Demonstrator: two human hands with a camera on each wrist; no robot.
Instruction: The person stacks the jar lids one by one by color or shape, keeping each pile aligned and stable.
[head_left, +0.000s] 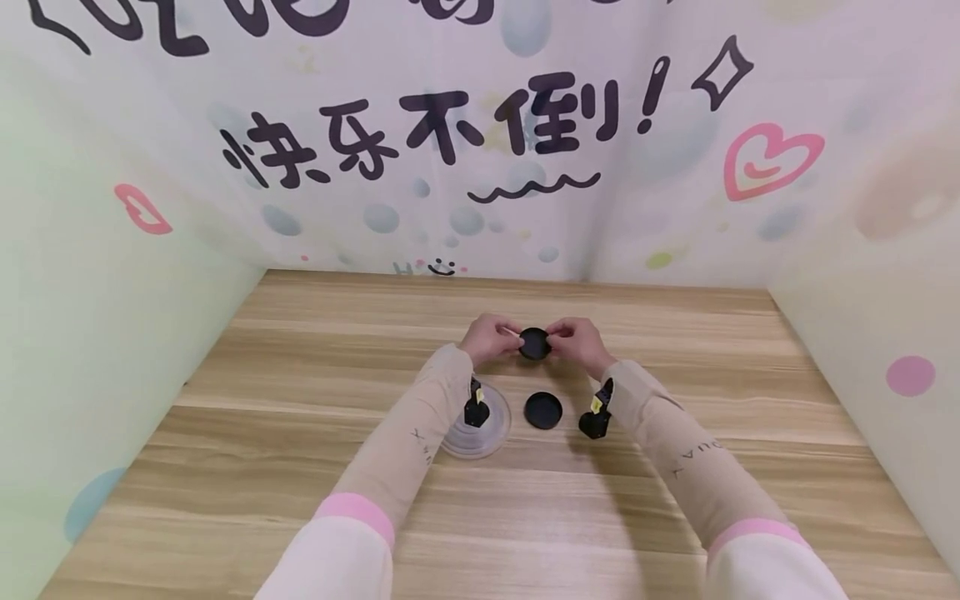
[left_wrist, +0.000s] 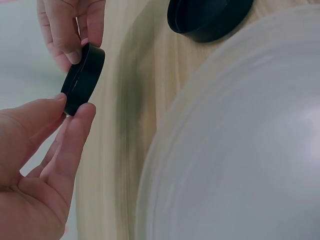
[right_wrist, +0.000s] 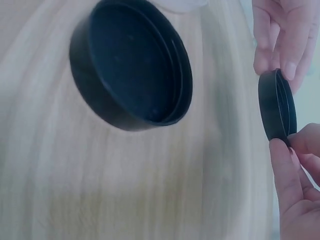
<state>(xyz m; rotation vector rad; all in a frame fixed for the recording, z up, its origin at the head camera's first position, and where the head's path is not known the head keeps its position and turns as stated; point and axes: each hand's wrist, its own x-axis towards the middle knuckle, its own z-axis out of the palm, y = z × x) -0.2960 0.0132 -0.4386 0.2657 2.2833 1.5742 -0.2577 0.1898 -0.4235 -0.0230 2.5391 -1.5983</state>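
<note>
Both hands hold one round, shallow black lid (head_left: 535, 343) above the table, its hollow side toward the head camera. My left hand (head_left: 489, 337) pinches its left edge between thumb and fingers. At the opposite edge, my right hand (head_left: 582, 343) pinches it the same way. A second black lid (head_left: 543, 411) lies hollow side up on the table, nearer to me; its inner rim shows large in the right wrist view. To the left of that one sits a round translucent lid or dish (head_left: 497, 433), partly hidden by the left wrist's camera.
The wood-grain table (head_left: 315, 467) is bounded by a printed cloth backdrop (head_left: 480, 225) behind and pale panels at both sides. A black camera (head_left: 476, 408) hangs from the left wrist and another camera (head_left: 596, 417) from the right.
</note>
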